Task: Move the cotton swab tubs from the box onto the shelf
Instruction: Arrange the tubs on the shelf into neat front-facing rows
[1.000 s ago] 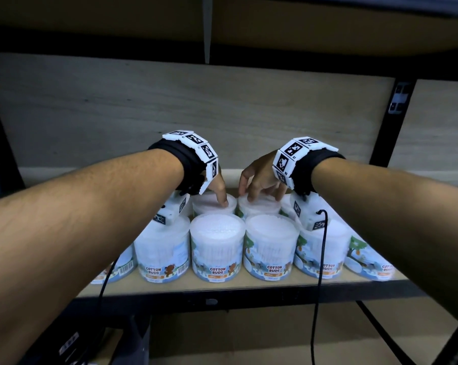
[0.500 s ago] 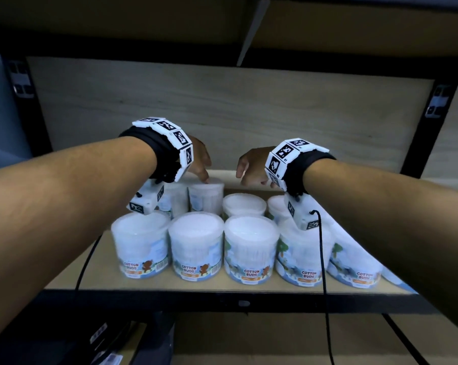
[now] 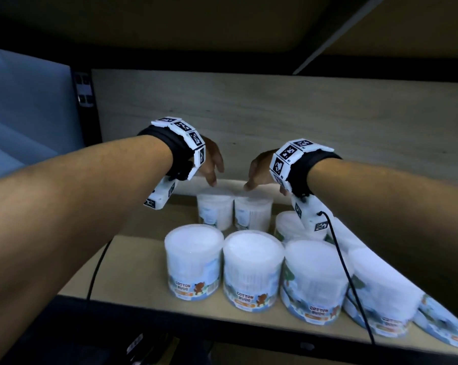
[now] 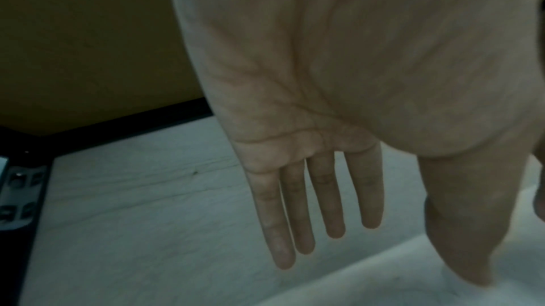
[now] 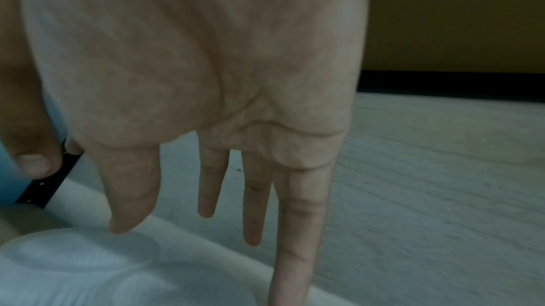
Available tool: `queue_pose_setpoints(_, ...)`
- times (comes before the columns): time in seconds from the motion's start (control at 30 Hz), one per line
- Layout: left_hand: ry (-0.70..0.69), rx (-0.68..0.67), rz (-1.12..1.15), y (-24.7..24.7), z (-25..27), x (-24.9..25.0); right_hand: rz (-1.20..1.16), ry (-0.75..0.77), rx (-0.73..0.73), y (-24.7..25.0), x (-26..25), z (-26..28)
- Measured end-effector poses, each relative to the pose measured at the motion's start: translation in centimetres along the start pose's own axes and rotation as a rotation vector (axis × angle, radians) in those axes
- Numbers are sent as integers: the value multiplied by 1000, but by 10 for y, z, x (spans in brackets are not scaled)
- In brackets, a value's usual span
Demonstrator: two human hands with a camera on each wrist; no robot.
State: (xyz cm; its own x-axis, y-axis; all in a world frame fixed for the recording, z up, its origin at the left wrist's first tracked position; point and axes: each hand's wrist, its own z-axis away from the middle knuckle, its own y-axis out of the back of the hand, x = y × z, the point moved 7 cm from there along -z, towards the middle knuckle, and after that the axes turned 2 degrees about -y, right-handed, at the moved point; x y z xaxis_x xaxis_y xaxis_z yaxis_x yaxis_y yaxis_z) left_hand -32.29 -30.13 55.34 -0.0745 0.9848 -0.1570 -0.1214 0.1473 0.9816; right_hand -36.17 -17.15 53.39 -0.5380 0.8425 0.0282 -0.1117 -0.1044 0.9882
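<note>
- Currently, left hand (image 3: pixel 209 164) and right hand (image 3: pixel 259 171) hover with straight fingers, holding nothing, above two rear tubs (image 3: pixel 234 210) on the shelf (image 3: pixel 133 262).
- Box: not visible.
- Risk: a wrist cable (image 3: pixel 339 262) trails across the front row (image 3: pixel 251 270); withdrawing carelessly could snag and topple tubs.

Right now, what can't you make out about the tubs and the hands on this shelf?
- The box: in no view, so how many tubs remain is unknown.
- Back-row tubs: in the head view the right wrist camera and forearm cover those on the right.
- Front-row tubs: labels blurred; the rightmost is cut by the frame edge.
- Left hand and right hand: fingers straight in the wrist views, but whether the tips touch a lid is unclear.
</note>
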Motion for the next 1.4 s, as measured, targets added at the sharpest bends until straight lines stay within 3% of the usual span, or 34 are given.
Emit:
queue_pose_setpoints(0.2, -33, -44, 50, -21, -18, -1, 78, -48, -68, -18, -8, -28)
queue_pose_setpoints(0.3, -30, -144, 38, -41, -33, -1, 144, -10, -1, -24, -9, -57)
queue_pose_setpoints(0.43, -65, -151, 9, -59, -43, 2, 196, -49, -2, -31, 0, -92)
queue_pose_setpoints(0.7, -78, -157, 186, -62, -40, 3, 181, -72, -57, -25, -11, -75)
queue_pose_setpoints(0.97, 64, -199, 321, -70, -37, -9, 234, 46, -116, -30, -30, -34)
queue_pose_setpoints(1.23, 178, -116, 181, -68, -31, -12, 182, 86, -143, -34, -27, -33)
queue_pose_setpoints(1.4, 165, -54, 100, -74, -62, -25, 73, 52, -48, -30, -26, -23)
